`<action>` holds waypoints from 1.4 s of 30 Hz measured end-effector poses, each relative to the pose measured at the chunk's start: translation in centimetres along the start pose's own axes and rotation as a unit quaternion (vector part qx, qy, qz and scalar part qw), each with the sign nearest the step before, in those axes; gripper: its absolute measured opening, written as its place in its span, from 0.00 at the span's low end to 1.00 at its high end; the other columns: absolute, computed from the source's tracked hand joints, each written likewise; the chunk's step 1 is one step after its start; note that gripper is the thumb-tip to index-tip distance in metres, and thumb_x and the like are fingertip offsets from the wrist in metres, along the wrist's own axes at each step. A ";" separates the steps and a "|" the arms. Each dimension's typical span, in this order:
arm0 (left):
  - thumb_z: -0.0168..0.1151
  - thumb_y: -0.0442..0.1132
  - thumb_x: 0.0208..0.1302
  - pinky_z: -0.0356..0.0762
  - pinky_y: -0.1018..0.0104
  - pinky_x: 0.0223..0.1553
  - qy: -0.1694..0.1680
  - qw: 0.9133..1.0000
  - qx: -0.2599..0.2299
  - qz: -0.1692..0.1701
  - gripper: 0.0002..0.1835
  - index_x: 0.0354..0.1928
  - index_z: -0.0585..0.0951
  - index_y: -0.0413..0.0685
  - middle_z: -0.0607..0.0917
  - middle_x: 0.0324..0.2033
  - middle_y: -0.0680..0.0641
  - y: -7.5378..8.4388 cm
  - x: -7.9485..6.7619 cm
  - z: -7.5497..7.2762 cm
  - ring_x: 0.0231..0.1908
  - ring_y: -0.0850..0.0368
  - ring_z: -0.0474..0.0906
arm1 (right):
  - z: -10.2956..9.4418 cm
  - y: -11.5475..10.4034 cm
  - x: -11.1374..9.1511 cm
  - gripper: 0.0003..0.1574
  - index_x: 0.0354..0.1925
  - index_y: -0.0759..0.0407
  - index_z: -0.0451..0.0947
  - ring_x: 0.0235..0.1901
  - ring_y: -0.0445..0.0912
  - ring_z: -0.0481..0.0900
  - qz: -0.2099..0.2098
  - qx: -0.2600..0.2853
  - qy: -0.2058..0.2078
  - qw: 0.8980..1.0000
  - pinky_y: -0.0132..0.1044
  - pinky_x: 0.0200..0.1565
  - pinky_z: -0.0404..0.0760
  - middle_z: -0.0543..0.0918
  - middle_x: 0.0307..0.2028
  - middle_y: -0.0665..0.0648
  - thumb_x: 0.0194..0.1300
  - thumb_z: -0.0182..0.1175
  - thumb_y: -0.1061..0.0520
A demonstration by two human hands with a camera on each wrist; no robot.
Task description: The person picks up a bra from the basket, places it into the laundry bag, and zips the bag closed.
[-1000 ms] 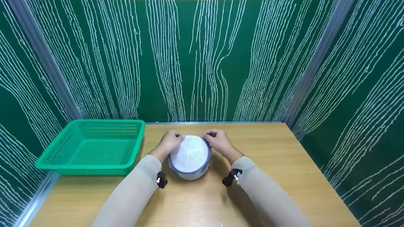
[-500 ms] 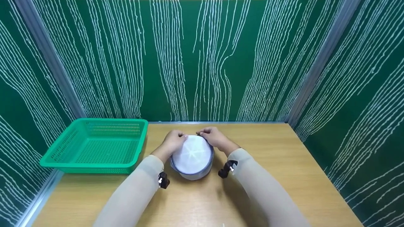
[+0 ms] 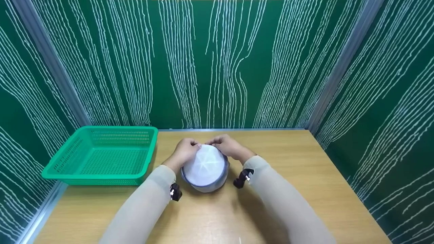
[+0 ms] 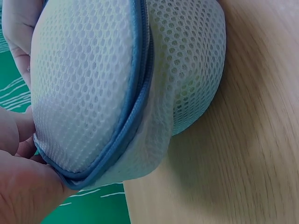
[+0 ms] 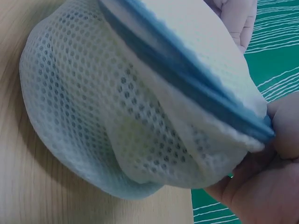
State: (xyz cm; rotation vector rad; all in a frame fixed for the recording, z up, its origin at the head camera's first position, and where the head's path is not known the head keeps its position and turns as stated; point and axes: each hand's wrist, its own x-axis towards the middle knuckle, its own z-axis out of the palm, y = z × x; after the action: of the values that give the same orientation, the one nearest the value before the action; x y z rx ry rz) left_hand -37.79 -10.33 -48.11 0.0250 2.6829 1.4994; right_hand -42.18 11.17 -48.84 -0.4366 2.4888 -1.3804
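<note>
A round white mesh laundry bag (image 3: pixel 205 166) with blue zipper trim stands on the wooden table, its flat top tilted toward me. At the top's far left edge, my left hand (image 3: pixel 184 151) pinches the rim between thumb and fingers. My right hand (image 3: pixel 231 148) pinches the trim at the far right, its fingertips close to the left hand's. The left wrist view shows the blue zipper (image 4: pixel 135 93) running round the lid edge. Through the mesh side (image 5: pixel 84 93) in the right wrist view, a faint yellowish tint shows inside; what it is stays hidden.
A green perforated plastic basket (image 3: pixel 115 162) stands at the table's left, beside my left forearm. Green panels (image 3: pixel 217 67) with white wavy lines enclose the wooden table (image 3: pixel 288 162) at the back and sides. A dark camera mount sits on each wrist.
My right hand has slid along the rim from the right side toward the back, closer to the left hand. The left hand keeps its hold, and the bag stays nearly in place.
</note>
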 end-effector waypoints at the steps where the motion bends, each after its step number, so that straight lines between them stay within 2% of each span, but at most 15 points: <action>1: 0.60 0.40 0.88 0.85 0.47 0.67 0.000 1.000 0.000 -0.001 0.14 0.57 0.89 0.38 0.91 0.57 0.38 0.0 0.0 0.0 0.59 0.43 0.85 | -0.1 0.1 0.0 0.19 0.60 0.52 0.93 0.59 0.48 0.87 -0.002 0.002 -0.007 1.000 0.34 0.54 0.86 0.93 0.62 0.58 0.84 0.60 0.64; 7: 0.60 0.39 0.88 0.86 0.47 0.66 0.004 1.000 0.001 -0.002 0.13 0.56 0.90 0.39 0.90 0.56 0.38 0.1 -0.2 0.1 0.59 0.44 0.85 | -0.8 0.2 -0.4 0.19 0.61 0.54 0.92 0.55 0.48 0.85 0.002 -0.007 -0.047 0.999 0.34 0.53 0.85 0.92 0.58 0.57 0.85 0.57 0.61; 13: 0.58 0.40 0.89 0.85 0.46 0.69 0.000 1.000 -0.004 -0.021 0.14 0.59 0.89 0.40 0.89 0.58 0.39 0.0 -0.2 0.0 0.60 0.44 0.85 | -1.6 0.3 -0.9 0.18 0.62 0.56 0.90 0.49 0.45 0.87 0.020 -0.012 -0.094 0.995 0.35 0.52 0.88 0.92 0.55 0.56 0.87 0.57 0.60; 17: 0.58 0.40 0.90 0.84 0.44 0.69 0.005 1.000 -0.002 -0.018 0.14 0.58 0.88 0.40 0.89 0.57 0.39 -0.3 -0.2 -0.1 0.60 0.44 0.84 | -1.8 0.6 -0.9 0.16 0.60 0.57 0.92 0.49 0.44 0.87 0.023 -0.020 -0.105 0.994 0.36 0.53 0.89 0.92 0.52 0.55 0.86 0.60 0.59; 21: 0.59 0.39 0.89 0.84 0.45 0.67 0.016 1.000 0.001 0.001 0.13 0.54 0.89 0.39 0.90 0.54 0.39 -0.5 -0.2 -0.1 0.57 0.44 0.85 | -1.8 1.0 -0.7 0.14 0.56 0.57 0.92 0.46 0.43 0.86 0.019 -0.033 -0.082 0.996 0.35 0.51 0.88 0.91 0.49 0.53 0.88 0.60 0.58; 25: 0.59 0.39 0.88 0.84 0.46 0.64 0.024 1.000 0.000 0.005 0.12 0.51 0.89 0.39 0.90 0.52 0.39 -0.6 -0.2 -0.1 0.54 0.46 0.84 | -1.5 1.2 -0.5 0.14 0.54 0.58 0.92 0.46 0.45 0.85 -0.006 -0.062 -0.037 0.997 0.37 0.52 0.87 0.93 0.48 0.56 0.87 0.60 0.59; 29: 0.58 0.41 0.89 0.85 0.48 0.63 0.022 1.000 -0.004 -0.013 0.13 0.52 0.88 0.42 0.88 0.52 0.41 -0.6 -0.2 0.0 0.54 0.47 0.82 | -1.3 1.3 -0.4 0.13 0.53 0.60 0.93 0.49 0.47 0.88 -0.044 -0.090 -0.002 0.995 0.42 0.58 0.89 0.94 0.50 0.60 0.86 0.60 0.62; 33: 0.56 0.42 0.90 0.84 0.48 0.63 0.018 0.999 -0.003 -0.027 0.14 0.53 0.87 0.41 0.87 0.53 0.41 -0.8 -0.2 0.0 0.54 0.47 0.82 | -1.0 1.3 -0.4 0.13 0.52 0.61 0.93 0.49 0.48 0.89 -0.064 -0.102 0.016 0.993 0.45 0.59 0.91 0.95 0.49 0.61 0.85 0.61 0.64; 40: 0.52 0.42 0.92 0.84 0.47 0.65 0.019 0.997 -0.002 -0.069 0.15 0.57 0.85 0.40 0.85 0.53 0.40 -1.2 -0.2 -0.1 0.56 0.46 0.81 | -1.1 1.7 -0.7 0.12 0.49 0.58 0.93 0.44 0.46 0.86 -0.053 -0.112 0.036 0.992 0.39 0.51 0.89 0.94 0.46 0.58 0.86 0.62 0.62; 42: 0.51 0.42 0.92 0.84 0.46 0.66 0.016 0.997 -0.005 -0.072 0.15 0.58 0.84 0.39 0.85 0.54 0.39 -1.2 -0.3 -0.1 0.57 0.45 0.81 | -1.1 1.7 -0.8 0.12 0.49 0.56 0.93 0.42 0.46 0.85 -0.044 -0.109 0.039 0.992 0.38 0.48 0.88 0.94 0.45 0.57 0.86 0.62 0.61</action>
State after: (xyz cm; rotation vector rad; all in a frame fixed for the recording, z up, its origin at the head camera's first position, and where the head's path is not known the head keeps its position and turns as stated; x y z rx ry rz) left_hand -37.51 -11.08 -49.06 -0.1902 2.6377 1.4812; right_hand -42.06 13.22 -49.66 -0.5529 2.7280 -1.1824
